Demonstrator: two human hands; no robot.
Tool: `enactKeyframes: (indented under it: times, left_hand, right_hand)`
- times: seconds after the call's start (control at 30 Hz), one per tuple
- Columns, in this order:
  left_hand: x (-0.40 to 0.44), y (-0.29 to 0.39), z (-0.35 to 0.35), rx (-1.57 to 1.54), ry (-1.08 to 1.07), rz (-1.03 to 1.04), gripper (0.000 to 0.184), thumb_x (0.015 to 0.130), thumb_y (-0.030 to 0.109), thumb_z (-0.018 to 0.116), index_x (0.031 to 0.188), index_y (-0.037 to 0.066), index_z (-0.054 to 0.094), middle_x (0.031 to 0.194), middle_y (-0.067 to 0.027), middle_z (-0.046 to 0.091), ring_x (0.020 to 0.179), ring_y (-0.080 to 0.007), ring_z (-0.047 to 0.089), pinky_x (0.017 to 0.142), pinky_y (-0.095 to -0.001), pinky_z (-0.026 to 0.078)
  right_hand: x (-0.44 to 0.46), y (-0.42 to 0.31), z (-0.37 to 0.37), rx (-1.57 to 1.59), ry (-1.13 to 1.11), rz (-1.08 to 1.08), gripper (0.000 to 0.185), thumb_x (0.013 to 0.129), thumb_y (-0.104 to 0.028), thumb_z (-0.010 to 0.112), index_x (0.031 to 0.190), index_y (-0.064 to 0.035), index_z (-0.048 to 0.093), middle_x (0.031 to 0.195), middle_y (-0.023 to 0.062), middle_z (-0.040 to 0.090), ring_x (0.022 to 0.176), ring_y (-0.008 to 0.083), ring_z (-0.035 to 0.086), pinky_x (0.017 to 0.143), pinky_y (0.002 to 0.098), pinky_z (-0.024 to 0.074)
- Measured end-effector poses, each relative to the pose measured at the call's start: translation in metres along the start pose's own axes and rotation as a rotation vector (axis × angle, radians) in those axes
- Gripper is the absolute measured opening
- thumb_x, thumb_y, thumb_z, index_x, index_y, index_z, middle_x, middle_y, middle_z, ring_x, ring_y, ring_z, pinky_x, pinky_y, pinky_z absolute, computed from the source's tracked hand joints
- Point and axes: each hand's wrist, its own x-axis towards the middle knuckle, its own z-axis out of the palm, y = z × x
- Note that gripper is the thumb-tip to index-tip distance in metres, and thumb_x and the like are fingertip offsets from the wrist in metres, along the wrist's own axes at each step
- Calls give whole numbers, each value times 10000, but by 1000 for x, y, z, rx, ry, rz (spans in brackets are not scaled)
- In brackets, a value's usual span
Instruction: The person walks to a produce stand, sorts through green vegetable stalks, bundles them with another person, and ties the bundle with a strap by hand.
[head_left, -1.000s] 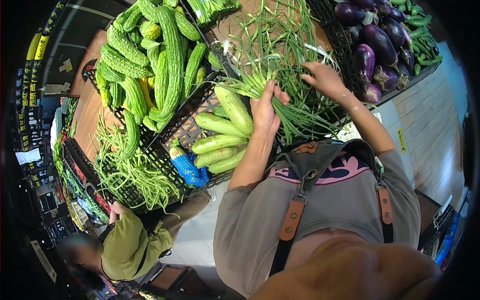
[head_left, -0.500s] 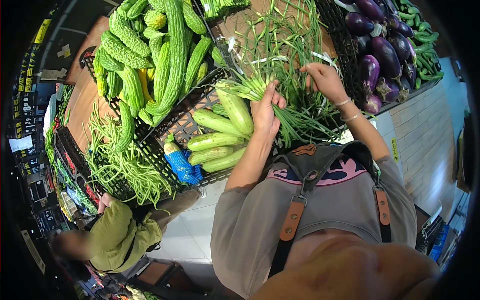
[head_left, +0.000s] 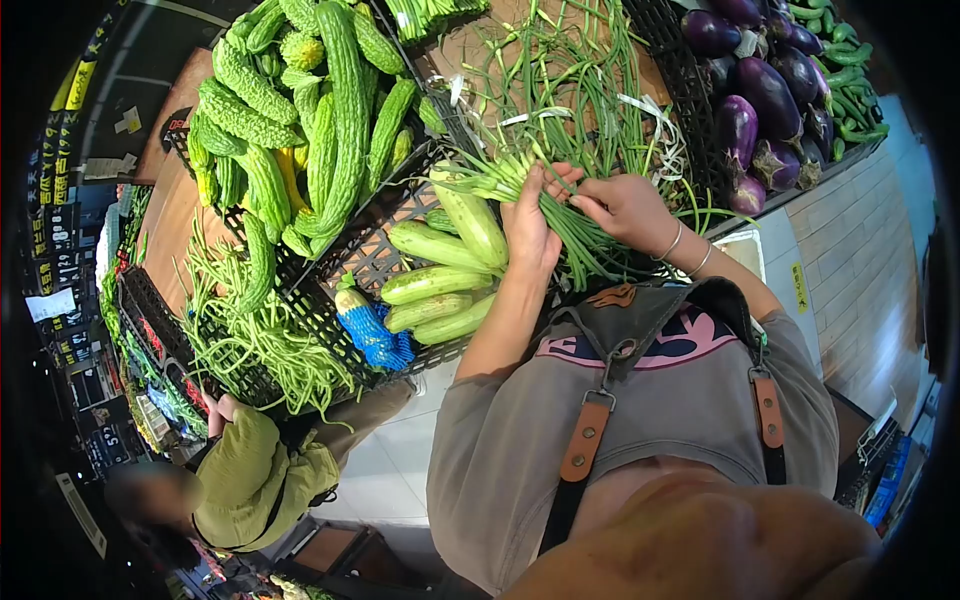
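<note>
My left hand [head_left: 532, 225] is wrapped around a bunch of garlic scapes [head_left: 580, 243], with the pale tips poking out to the left and the green stalks trailing down to the right. My right hand [head_left: 635, 215] is closed at the bunch's right side, thumb and fingers pinched on its stalks. Behind both hands, more loose garlic scapes [head_left: 545, 75] lie scattered on a brown board. A white tie strip [head_left: 655, 130] lies among them. Pale green zucchini [head_left: 440, 283] rest just left of my left forearm.
Bitter melons [head_left: 340, 110] fill a black crate at upper left, with long beans [head_left: 260, 335] below. A blue-netted vegetable [head_left: 372, 330] lies beside the zucchini. Eggplants [head_left: 770, 95] and small cucumbers [head_left: 855, 90] stand at right. A person in a green jacket [head_left: 255, 480] is at lower left.
My right hand has come down and left from above the loose stalks to the bunch, its fingers closing there. My left hand keeps its hold in nearly the same place.
</note>
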Motion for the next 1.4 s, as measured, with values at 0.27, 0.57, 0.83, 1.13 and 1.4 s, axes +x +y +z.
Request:
enactKeyframes:
  times: [0.27, 0.57, 0.83, 1.13, 1.4]
  left_hand:
    - [2, -1, -1, -12, -59, -16, 110, 890, 75, 519, 953, -16, 514, 772, -79, 554, 653, -179, 525, 627, -282, 450]
    - [-3, 1, 14, 172, -126, 59, 137, 890, 99, 538, 986, 6, 511, 756, -65, 528, 581, -147, 493, 508, -251, 407]
    - [-8, 7, 18, 210, -156, 19, 192, 906, 140, 517, 1059, 31, 479, 740, -65, 527, 528, -125, 443, 477, -236, 365]
    - [-5, 5, 24, 197, -185, -25, 151, 893, 91, 525, 1021, 10, 517, 780, -50, 533, 612, -91, 454, 441, -213, 360]
    - [-6, 6, 27, 335, -140, -44, 122, 872, 104, 576, 949, 13, 548, 683, -23, 510, 527, -78, 432, 416, -202, 338]
  right_hand:
    - [11, 1, -23, 162, -189, 106, 250, 838, -334, 547, 863, -114, 662, 644, 104, 599, 596, 271, 592, 566, 373, 452]
    - [54, -1, -38, 467, -192, 332, 204, 820, -189, 619, 917, -13, 582, 687, -21, 535, 597, 39, 467, 549, 205, 388]
    - [68, 21, -30, 907, -246, 451, 200, 841, -209, 537, 772, -28, 588, 647, -4, 543, 537, 63, 501, 482, 204, 379]
    - [52, 37, -23, 1703, -125, 611, 158, 930, -213, 469, 940, -75, 545, 835, 18, 599, 773, 133, 584, 695, 304, 475]
    - [51, 35, -34, 1508, -51, 571, 162, 928, -244, 452, 919, -100, 526, 701, -33, 506, 596, 90, 472, 553, 248, 416]
